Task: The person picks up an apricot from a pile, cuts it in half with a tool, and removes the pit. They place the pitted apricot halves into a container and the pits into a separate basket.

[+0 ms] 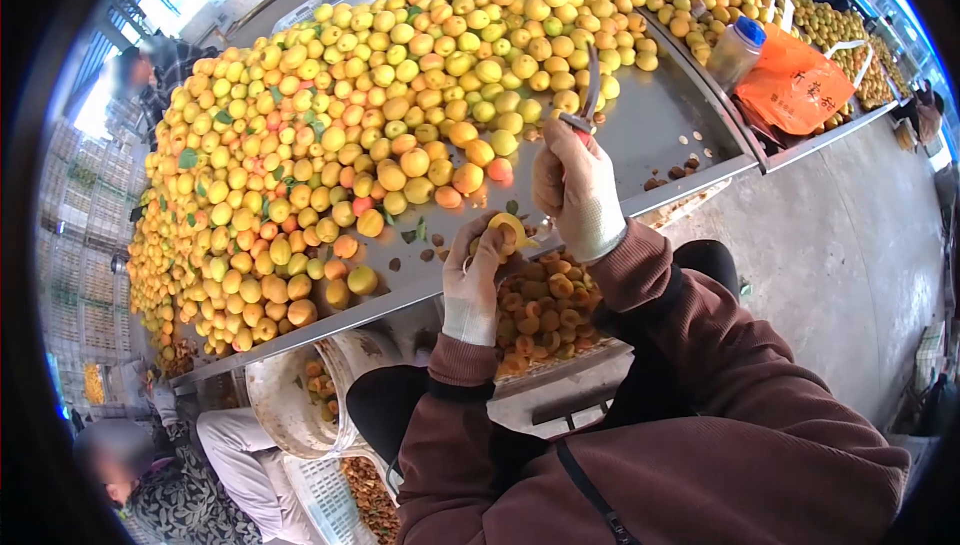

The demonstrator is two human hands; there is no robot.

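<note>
My left hand [474,280], in a pale work glove, has its fingers closed around a yellow apricot [510,232], which looks cut, just above the table's front edge. To its right and a little higher, my right hand [577,188], gloved too, grips a small knife [593,85]. The knife's curved blade points up, away from the apricot, and some red shows at its base; the handle is hidden in my fist. Below my hands, many apricot halves [545,310] lie in a crate.
A metal-topped table [650,130] carries a large heap of whole apricots [400,95]. Pits [685,169] lie near its edge. An orange bag [795,80] and a blue-capped bottle [737,53] stand right. A white bucket [290,400] sits lower left, beside a seated person [190,485].
</note>
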